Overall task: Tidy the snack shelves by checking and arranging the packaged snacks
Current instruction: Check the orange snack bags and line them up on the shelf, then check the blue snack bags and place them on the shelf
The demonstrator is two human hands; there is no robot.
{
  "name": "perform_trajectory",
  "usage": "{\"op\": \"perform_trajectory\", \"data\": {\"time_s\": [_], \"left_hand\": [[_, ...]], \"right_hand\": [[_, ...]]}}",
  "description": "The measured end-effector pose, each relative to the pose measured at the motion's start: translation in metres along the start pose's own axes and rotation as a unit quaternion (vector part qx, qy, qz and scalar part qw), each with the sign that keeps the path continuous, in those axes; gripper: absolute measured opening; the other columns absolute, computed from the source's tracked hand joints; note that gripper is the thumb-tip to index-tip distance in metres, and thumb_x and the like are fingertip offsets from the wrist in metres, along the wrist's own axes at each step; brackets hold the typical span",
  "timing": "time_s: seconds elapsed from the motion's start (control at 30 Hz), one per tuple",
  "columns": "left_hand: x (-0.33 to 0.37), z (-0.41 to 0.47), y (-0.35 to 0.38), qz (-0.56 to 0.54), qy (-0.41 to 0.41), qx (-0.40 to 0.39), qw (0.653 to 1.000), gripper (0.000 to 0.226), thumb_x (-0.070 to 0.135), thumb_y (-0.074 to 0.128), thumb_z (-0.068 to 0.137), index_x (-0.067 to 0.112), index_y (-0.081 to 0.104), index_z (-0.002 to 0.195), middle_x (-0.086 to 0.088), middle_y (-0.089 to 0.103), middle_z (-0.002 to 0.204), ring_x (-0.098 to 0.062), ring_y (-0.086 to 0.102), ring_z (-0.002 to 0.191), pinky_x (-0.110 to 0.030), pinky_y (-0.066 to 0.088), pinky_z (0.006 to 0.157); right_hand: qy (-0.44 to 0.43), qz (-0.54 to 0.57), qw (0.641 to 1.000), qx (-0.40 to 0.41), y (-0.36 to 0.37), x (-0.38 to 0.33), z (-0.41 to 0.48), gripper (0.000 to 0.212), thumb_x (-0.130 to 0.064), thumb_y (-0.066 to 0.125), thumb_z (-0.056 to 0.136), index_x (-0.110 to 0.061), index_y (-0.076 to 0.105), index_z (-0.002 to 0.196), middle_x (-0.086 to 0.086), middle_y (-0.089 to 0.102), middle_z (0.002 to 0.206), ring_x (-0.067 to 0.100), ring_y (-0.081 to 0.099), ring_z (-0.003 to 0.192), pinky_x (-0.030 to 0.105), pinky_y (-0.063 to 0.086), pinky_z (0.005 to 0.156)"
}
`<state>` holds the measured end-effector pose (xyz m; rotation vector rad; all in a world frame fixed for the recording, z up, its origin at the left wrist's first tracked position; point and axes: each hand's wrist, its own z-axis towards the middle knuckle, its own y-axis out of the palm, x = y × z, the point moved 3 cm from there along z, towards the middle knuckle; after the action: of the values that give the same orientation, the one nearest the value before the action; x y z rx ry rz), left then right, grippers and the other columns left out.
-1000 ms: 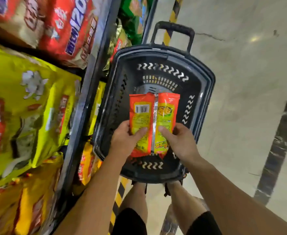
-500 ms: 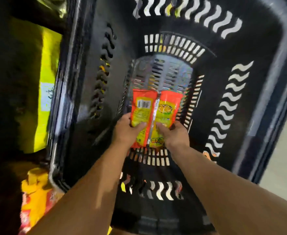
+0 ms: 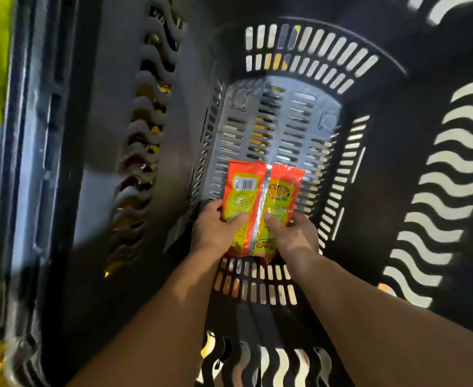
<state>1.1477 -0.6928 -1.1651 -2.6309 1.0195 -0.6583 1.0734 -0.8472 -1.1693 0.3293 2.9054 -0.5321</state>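
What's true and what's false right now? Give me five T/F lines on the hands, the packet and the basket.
1. The left hand and right hand both hold the snack packet. True.
2. The snack packet is blue and white. False: it is orange-red and yellow.
3. The barcode faces the camera. True.
4. Both hands reach down inside the black basket. True.
5. Other packets already lie on the basket's slotted bottom. False: none shows there; the held one is the only packet inside.
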Motion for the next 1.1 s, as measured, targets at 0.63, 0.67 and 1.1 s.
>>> {"op": "perform_trajectory", "data": {"time_s": [0.63,0.67,1.1], "left_hand": [[0.113,-0.239,-0.083,0.397,0.105,0.054,0.910,0.057,0.053,0.056,0.102,0.022,0.050,0.149,-0.008,0.058,0.147,-0.033,0.052,0.136,-0.045,0.044,0.112],[0.124,-0.265,-0.090,0.407,0.116,0.068,0.903,0.055,0.054,0.054,0.102,0.023,0.051,0.148,-0.007,0.059,0.145,-0.032,0.053,0.135,-0.045,0.043,0.111],[0.197,-0.603,-0.195,0.368,0.098,0.251,0.890,0.057,0.054,0.051,0.103,0.020,0.048,0.148,-0.004,0.063,0.142,-0.029,0.058,0.130,-0.041,0.046,0.103]], "right_hand": [[-0.310,-0.571,0.760,-0.023,-0.107,-0.098,-0.233,0.062,-0.058,0.051,0.100,-0.017,0.045,0.146,0.010,0.056,0.142,0.035,0.052,0.129,0.052,0.048,0.106],[-0.320,-0.585,0.745,-0.023,-0.118,-0.106,-0.259,0.062,-0.056,0.052,0.101,-0.017,0.043,0.148,0.011,0.055,0.144,0.036,0.051,0.130,0.051,0.047,0.107],[-0.534,-0.647,0.544,0.008,-0.228,-0.189,-0.568,0.050,-0.041,0.060,0.101,-0.015,0.049,0.142,0.010,0.057,0.139,0.035,0.053,0.128,0.046,0.048,0.099]]}}
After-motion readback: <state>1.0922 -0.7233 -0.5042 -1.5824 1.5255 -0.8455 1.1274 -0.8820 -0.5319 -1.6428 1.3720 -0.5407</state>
